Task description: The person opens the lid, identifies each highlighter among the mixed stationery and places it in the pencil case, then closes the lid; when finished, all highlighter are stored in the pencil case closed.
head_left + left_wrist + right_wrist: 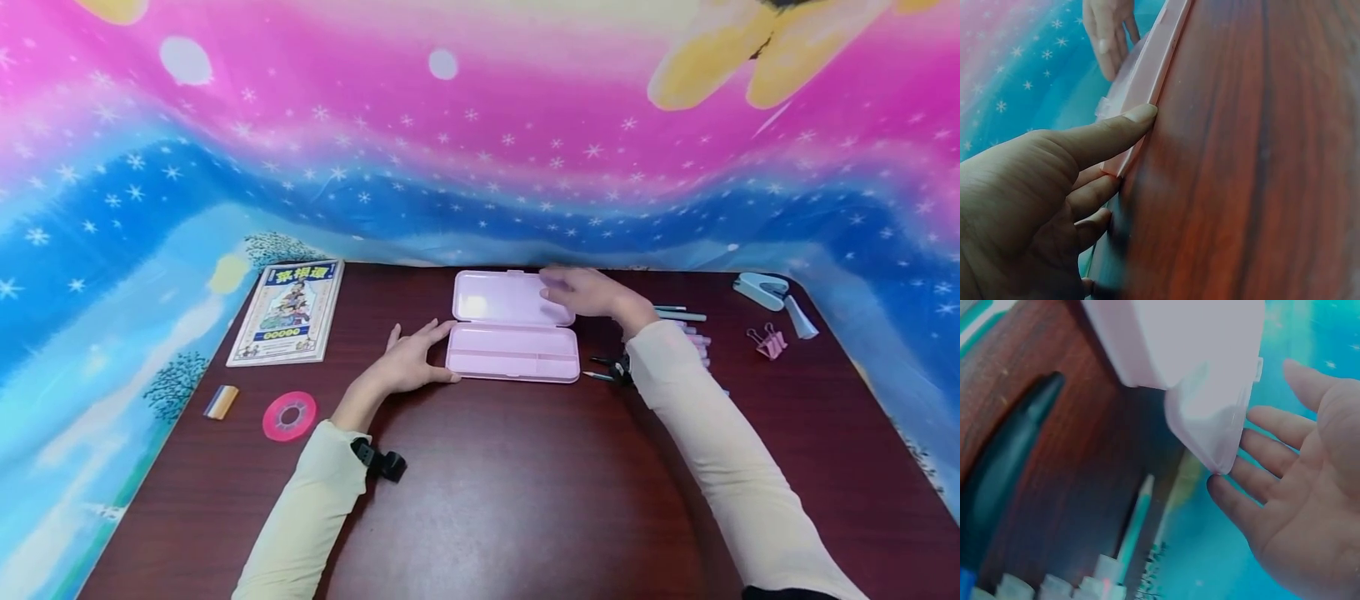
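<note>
Pink plastic pencil case (513, 337), a shallow hinged box lying open, sits at centre frame on a dark red-brown wooden table (525, 500), its tray nearer the viewer and its lid (504, 297) folded back beyond it.

Nearest the camera, two cream sleeves reach in from the bottom edge. The person's left hand (411, 363) lies flat on the table at the case's left end, fingers straight and spread, the thumb tip (1142, 114) pressed to the tray's corner. Right of the tray, small black scissors (611, 367) lie touching the right sleeve.

Farther back, the right hand (581, 292) rests on the lid's right corner, fingers (1254, 445) relaxed and extended, curled round nothing; the wrist view shows the rounded corner meeting the fingertips.

The case looks light, stiff and smooth, likely to skid on the polished wood, with a thin hinge that may be its weak point. Best hold would seem to be the long edges or the corners, one hand steadying each half.

Beyond the right wrist lie several pens and markers (686, 321). At far right sit pink binder clips (768, 342) and a pale blue stapler (761, 289). At left lie a striped eraser (221, 402), a pink tape roll (289, 416) and, farther, an illustrated book (288, 311). A pink and blue starry backdrop (480, 150) fills the upper frame.
</note>
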